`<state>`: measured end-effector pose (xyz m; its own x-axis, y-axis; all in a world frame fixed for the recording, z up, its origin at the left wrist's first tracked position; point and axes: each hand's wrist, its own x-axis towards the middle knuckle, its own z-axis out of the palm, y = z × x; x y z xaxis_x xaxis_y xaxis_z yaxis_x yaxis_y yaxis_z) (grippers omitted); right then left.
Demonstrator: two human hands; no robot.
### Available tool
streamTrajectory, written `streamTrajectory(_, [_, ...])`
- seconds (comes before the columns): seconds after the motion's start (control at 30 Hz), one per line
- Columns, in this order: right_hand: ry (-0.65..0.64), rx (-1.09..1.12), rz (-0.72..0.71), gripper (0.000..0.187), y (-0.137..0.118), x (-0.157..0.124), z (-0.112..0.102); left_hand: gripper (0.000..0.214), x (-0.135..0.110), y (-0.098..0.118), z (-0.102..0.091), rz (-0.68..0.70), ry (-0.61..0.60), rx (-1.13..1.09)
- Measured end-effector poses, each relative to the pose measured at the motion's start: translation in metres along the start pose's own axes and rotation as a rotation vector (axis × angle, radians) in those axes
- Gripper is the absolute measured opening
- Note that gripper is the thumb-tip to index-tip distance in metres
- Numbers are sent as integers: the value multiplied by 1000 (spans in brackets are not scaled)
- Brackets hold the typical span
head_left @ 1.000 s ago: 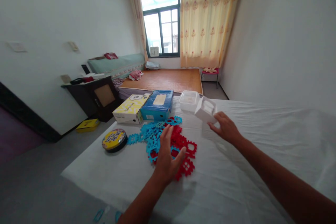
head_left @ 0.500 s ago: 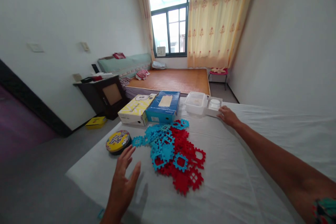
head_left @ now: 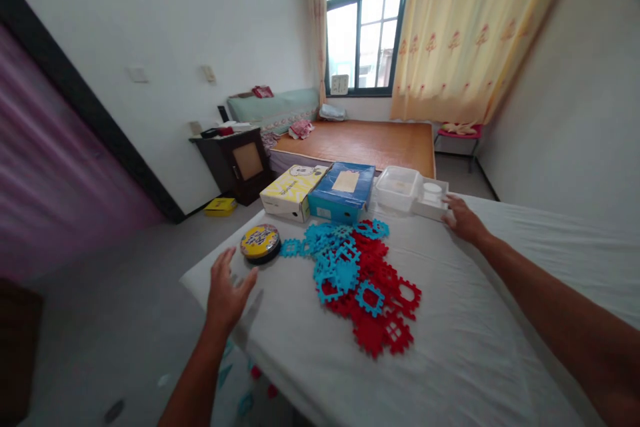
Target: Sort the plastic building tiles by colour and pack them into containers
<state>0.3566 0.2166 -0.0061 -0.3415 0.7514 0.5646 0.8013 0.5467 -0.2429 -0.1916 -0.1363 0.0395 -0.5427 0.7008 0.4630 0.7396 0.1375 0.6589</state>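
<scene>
White box (head_left: 429, 209) sits on wht cloth (head_left: 500, 340), just beside clear plastic tub (head_left: 397, 190); R hand (head_left: 465, 219) touches box's R side, can't tell if gripping; L hand (head_left: 227, 292) spread wide nr yellow-topped round tin (head_left: 261, 242); blue & red notched plastic pcs (head_left: 346, 275) btwn hands

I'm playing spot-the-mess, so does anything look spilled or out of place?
Yes! Some blue and red bits are down on the floor, past the near left edge of the white cloth. That looks odd because the big pile of blue and red pieces is up on the cloth. Maybe they fell.
</scene>
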Motion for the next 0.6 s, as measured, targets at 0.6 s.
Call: streamTrajectory(0.6, [41, 231, -167, 38, -188, -58, -70, 112, 38, 31, 20, 200, -127, -74])
